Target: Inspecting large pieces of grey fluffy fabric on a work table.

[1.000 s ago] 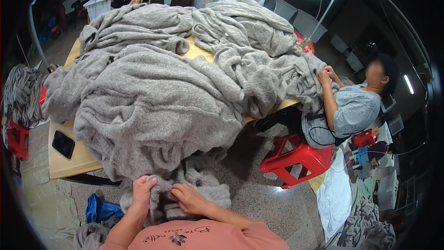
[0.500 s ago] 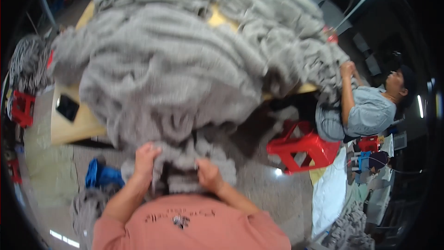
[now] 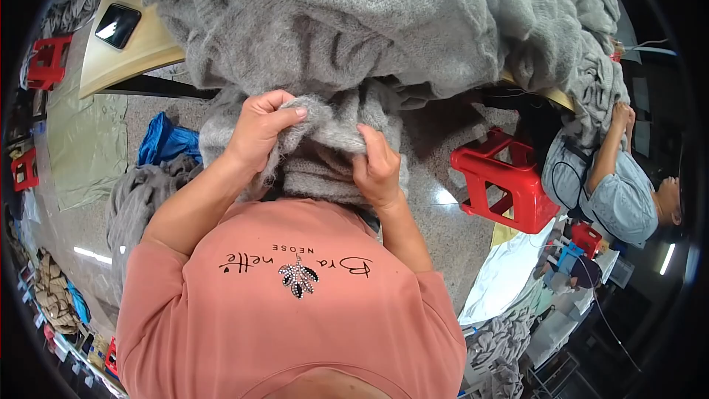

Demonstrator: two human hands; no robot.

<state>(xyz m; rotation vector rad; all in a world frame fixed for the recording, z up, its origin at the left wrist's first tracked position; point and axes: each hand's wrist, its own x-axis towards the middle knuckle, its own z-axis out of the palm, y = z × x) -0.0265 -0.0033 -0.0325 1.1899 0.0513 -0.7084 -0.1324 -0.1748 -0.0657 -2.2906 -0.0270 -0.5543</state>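
Observation:
Between my hands, a fuzzy grey knitted piece (image 3: 330, 133) lies bunched over my lap. My left hand (image 3: 260, 131) is closed round a gathered edge of it, thumb on top. On the other side, my right hand (image 3: 378, 168) pinches the same edge between thumb and fingers. The stretch of knit between them is folded and held slightly up. A ribbed part (image 3: 321, 177) of the fabric shows below, close to my shirt. Just beyond my hands, a large heap of the same grey knit (image 3: 332, 22) hangs over the table's near edge.
A phone (image 3: 118, 26) lies on the wooden table corner (image 3: 148, 50) at left. Blue cloth (image 3: 168, 140) and more grey knit (image 3: 144, 196) sit beside my left arm. To the right stands a red stool (image 3: 506, 181), near a co-worker (image 3: 617, 185) handling grey fabric.
The view has tipped downward, so the heap, table and my hands appear higher in the picture. Both hands keep their hold on the knit, which now looks more gathered at my left hand.

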